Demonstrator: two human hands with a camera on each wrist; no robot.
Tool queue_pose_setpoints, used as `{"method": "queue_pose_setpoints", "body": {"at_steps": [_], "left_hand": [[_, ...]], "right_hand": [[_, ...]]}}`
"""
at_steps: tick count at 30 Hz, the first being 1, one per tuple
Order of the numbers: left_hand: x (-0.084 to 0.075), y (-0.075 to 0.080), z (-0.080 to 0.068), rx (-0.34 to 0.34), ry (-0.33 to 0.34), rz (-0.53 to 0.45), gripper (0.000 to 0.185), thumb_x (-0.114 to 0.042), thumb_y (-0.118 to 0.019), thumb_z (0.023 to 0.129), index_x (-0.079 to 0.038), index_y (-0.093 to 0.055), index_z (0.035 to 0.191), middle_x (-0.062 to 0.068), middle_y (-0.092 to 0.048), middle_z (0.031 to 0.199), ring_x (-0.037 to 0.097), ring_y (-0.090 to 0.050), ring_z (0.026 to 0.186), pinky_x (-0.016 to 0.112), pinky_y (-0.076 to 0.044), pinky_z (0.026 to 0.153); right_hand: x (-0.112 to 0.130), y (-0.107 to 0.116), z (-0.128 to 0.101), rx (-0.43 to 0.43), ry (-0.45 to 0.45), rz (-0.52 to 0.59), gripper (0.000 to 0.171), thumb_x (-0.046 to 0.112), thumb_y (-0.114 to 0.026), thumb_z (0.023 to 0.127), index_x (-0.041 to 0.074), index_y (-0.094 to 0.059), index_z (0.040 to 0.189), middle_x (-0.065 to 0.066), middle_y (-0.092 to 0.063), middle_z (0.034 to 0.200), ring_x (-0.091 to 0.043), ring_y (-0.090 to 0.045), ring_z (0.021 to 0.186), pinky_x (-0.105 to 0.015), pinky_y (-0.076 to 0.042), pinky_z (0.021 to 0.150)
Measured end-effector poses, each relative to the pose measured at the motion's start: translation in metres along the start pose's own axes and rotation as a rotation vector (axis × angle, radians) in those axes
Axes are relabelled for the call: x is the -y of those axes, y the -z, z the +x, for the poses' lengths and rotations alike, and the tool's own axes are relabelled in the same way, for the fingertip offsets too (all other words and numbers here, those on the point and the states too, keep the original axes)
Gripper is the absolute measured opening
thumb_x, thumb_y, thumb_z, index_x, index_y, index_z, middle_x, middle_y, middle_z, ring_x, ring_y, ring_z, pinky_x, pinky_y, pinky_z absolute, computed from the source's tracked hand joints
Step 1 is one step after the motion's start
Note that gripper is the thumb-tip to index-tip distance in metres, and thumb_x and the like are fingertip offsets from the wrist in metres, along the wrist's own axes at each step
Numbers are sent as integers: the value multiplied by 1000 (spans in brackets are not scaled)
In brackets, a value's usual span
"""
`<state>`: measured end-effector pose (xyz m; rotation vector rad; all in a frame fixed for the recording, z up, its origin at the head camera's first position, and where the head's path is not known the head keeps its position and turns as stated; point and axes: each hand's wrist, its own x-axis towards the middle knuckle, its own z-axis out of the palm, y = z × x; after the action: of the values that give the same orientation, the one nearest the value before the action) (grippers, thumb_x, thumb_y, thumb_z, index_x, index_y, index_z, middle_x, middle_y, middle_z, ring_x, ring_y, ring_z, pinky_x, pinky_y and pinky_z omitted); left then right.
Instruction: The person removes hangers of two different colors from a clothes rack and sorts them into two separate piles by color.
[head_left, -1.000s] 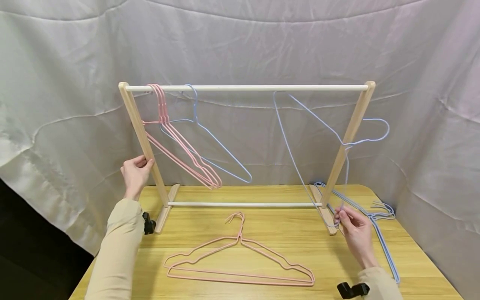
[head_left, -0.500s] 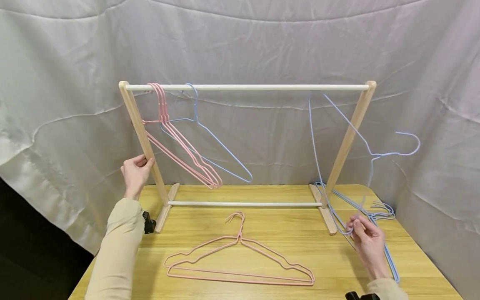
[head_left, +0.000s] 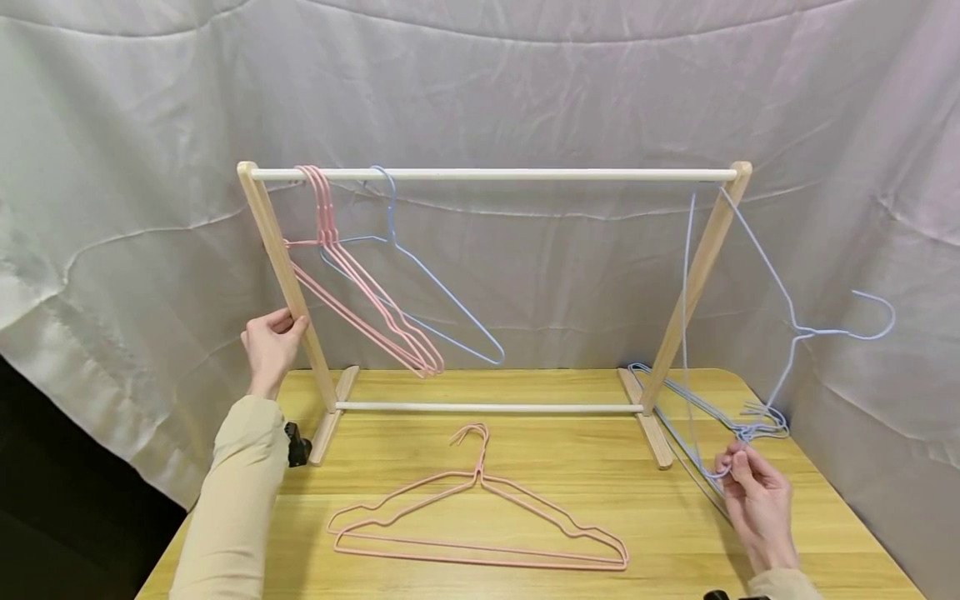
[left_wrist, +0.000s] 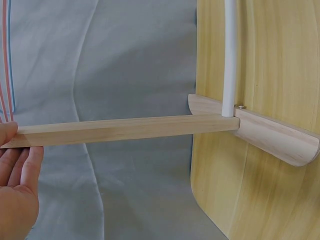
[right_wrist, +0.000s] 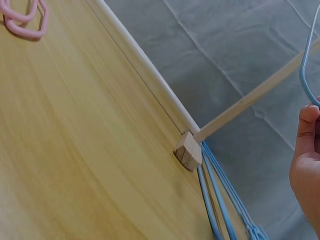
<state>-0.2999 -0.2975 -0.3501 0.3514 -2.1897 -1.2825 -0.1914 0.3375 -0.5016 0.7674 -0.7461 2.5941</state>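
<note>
On the right, my right hand (head_left: 759, 500) pinches the lower corner of a blue wire hanger (head_left: 821, 332), held up with its hook pointing right. The hanger overlaps the right post (head_left: 701, 258) of a wooden clothes rack in the head view. My left hand (head_left: 270, 354) grips the rack's left post (head_left: 273, 242), thumb in front. From the white top rail (head_left: 525, 175) hang several pink hangers (head_left: 324, 217) near the left end, with one blue hanger (head_left: 392, 208) beside them. In the right wrist view, the fingers (right_wrist: 307, 122) are at the blue wire (right_wrist: 304, 75).
Two pink hangers (head_left: 480, 473) lie overlapping on the wooden table (head_left: 420, 458) in front of the rack. Several blue hangers (head_left: 771, 429) lie at the right, partly behind the rack's right foot (head_left: 652, 433). A white lower bar (head_left: 487, 408) joins the posts. Grey curtain (head_left: 480, 92) hangs behind.
My right hand has moved right and a little toward me with the blue hanger, whose hook has swung away past the right post. The left hand stays on the left post.
</note>
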Motion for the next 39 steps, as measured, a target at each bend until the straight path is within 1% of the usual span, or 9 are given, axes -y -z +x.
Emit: {"method": "queue_pose_setpoints", "body": {"at_steps": [4,7,11,16,19,23,30,36,39], "left_hand": [[1,-1,-1,-4,4,27,33,-23,-69,95,-8,-73,123,13,-73,118,-10,-66,90,15,-53,87],[1,-1,-2,-1,7,32,33,-23,-68,95,-8,-73,123,13,-73,118,-4,-68,95,7,-48,79],[0,-1,-1,-1,14,36,32,-23,-68,95,-9,-73,123,12,-73,118,-2,-69,96,14,-52,88],[-2,-1,0,3,7,9,32,-20,-68,95,-6,-72,123,16,-72,118,20,-69,113,32,-47,107],[-2,-1,0,3,1,-5,32,-19,-68,95,-4,-72,123,18,-71,118,28,-66,118,35,-44,111],[-2,-1,0,0,3,9,33,-20,-69,95,-6,-72,124,16,-71,118,26,-67,116,35,-47,108],[-2,-1,0,3,2,-17,32,-19,-69,95,-4,-72,123,19,-71,117,29,-65,120,35,-41,113],[-2,0,1,-4,8,8,32,-21,-69,95,-6,-72,123,17,-72,117,18,-69,112,34,-45,109],[-2,0,1,-1,0,-8,32,-19,-69,94,-4,-72,123,19,-70,118,23,-67,118,34,-41,113]], "right_hand": [[4,3,-3,-13,-7,41,37,-16,-29,100,-23,-62,115,-28,-71,106,-33,-72,90,-34,-60,81],[7,5,-5,-23,-9,82,36,-16,-29,101,-24,-62,113,-29,-68,104,-34,-70,89,-36,-60,81],[13,8,-6,-47,7,103,35,-16,-30,100,-25,-61,111,-31,-67,102,-35,-69,87,-37,-60,81],[21,12,-8,-153,19,42,33,-16,-33,99,-24,-65,108,-30,-71,91,-34,-71,79,-35,-61,74],[28,13,-10,-246,-15,-34,32,-17,-37,99,-21,-68,105,-27,-72,84,-31,-71,74,-32,-60,68],[36,14,-11,-319,-103,-153,31,-17,-41,98,-15,-72,103,-21,-75,86,-26,-72,71,-28,-60,65],[49,25,-10,-265,-185,-306,37,-17,-40,98,-8,-76,103,-15,-78,88,-19,-71,69,-23,-58,61],[63,39,-16,-213,-227,-425,39,-17,-40,99,-5,-77,103,-11,-76,81,-14,-69,68,-21,-52,54],[70,46,-20,-204,-268,-491,40,-16,-40,99,-2,-78,102,-7,-76,82,-11,-68,68,-20,-50,53]]}}
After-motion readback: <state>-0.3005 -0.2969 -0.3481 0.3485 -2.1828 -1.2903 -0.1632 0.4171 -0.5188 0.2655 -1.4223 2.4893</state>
